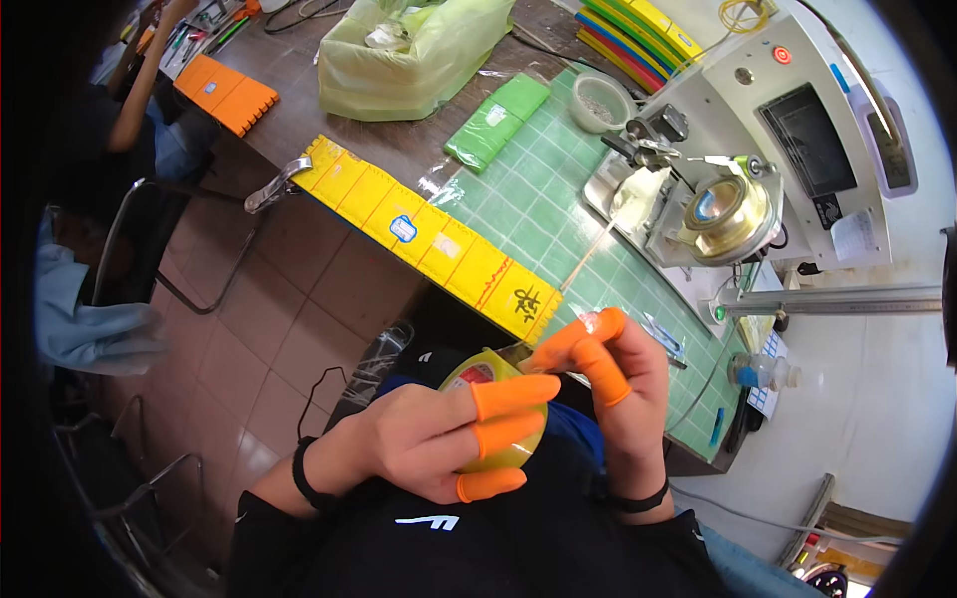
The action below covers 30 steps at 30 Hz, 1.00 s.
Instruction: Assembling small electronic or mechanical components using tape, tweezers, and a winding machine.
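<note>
My left hand (pixel 424 429), wearing orange finger cots, is closed around a roll of yellowish tape (pixel 520 453) in front of my chest. Part of the roll is hidden behind its fingers. To the right, my right hand (pixel 630 374) has its cot-covered fingers bent and pressed together by the roll's upper edge. A shiny clear scrap, which looks like tape (pixel 590 322), shows at these fingers. Just beyond both hands lies a long yellow strip (pixel 429 244) with marked sections, along the table's edge. A thin pale strand (pixel 586 261) runs from near its end toward the machine.
A white machine (pixel 797 130) with a dark screen and round metal spindle stands at right. On the green gridded mat (pixel 508 214) are a green packet (pixel 496 122) and a small bowl (pixel 600 103). A bag-lined bin (pixel 409 70) stands behind. A metal clamp (pixel 279 184) grips the strip's far end.
</note>
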Each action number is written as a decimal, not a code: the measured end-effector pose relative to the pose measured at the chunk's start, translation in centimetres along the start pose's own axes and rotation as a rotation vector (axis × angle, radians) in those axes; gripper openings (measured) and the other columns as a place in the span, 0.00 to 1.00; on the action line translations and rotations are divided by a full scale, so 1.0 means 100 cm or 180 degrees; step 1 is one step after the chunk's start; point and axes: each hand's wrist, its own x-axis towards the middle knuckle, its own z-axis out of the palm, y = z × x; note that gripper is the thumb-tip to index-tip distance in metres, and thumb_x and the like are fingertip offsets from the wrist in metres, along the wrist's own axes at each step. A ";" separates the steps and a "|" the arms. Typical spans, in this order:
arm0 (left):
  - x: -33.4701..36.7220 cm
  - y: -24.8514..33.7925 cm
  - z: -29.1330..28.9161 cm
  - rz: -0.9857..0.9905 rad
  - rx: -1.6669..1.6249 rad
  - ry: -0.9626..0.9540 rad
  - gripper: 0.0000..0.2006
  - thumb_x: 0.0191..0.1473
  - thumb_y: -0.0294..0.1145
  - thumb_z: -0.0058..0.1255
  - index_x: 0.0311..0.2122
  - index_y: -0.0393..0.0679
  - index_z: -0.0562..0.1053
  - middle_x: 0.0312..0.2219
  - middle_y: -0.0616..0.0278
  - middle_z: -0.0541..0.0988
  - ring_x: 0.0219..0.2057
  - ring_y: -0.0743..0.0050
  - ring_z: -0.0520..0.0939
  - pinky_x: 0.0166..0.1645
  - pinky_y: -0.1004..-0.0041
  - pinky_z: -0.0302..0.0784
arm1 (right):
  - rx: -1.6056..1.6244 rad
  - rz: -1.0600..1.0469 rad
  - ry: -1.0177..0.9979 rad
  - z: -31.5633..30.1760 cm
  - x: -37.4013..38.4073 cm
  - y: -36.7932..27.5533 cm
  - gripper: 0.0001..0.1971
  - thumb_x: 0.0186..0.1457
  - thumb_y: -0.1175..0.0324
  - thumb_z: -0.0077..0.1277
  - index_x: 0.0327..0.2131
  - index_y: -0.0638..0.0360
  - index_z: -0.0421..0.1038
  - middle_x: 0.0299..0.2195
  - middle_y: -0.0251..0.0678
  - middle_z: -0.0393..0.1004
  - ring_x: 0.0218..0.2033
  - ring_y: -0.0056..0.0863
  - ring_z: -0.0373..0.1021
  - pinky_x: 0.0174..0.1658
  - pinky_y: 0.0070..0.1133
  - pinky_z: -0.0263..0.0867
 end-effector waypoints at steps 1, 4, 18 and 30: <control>-0.002 0.002 0.005 0.0025 0.0010 0.0010 0.23 0.46 0.36 0.71 0.48 0.38 0.81 0.53 0.42 0.80 0.36 0.62 0.87 0.35 0.76 0.83 | -0.0015 -0.0024 -0.0008 -0.002 -0.005 -0.001 0.07 0.69 0.74 0.48 0.45 0.67 0.73 0.42 0.43 0.80 0.38 0.32 0.80 0.43 0.24 0.76; -0.011 0.006 0.020 0.0294 -0.0052 0.0321 0.29 0.43 0.40 0.77 0.51 0.43 0.79 0.50 0.50 0.78 0.28 0.73 0.80 0.32 0.81 0.77 | 0.0801 0.0060 0.0277 -0.007 -0.023 -0.005 0.08 0.71 0.72 0.45 0.45 0.68 0.70 0.38 0.46 0.79 0.36 0.34 0.79 0.43 0.26 0.76; -0.001 -0.001 0.034 -0.0574 -0.1053 -0.0286 0.27 0.48 0.29 0.70 0.53 0.38 0.72 0.47 0.51 0.80 0.42 0.63 0.82 0.48 0.66 0.76 | -0.1994 -0.0600 -0.0216 -0.008 -0.069 -0.020 0.05 0.59 0.71 0.61 0.37 0.60 0.80 0.31 0.39 0.80 0.29 0.34 0.77 0.34 0.23 0.69; -0.028 -0.034 0.060 -0.1735 -0.1641 -0.0200 0.12 0.55 0.24 0.62 0.44 0.38 0.75 0.37 0.58 0.81 0.34 0.66 0.86 0.41 0.73 0.80 | -0.2219 0.0154 0.0179 -0.018 -0.056 0.025 0.06 0.63 0.77 0.57 0.41 0.69 0.78 0.34 0.39 0.83 0.37 0.24 0.81 0.40 0.20 0.76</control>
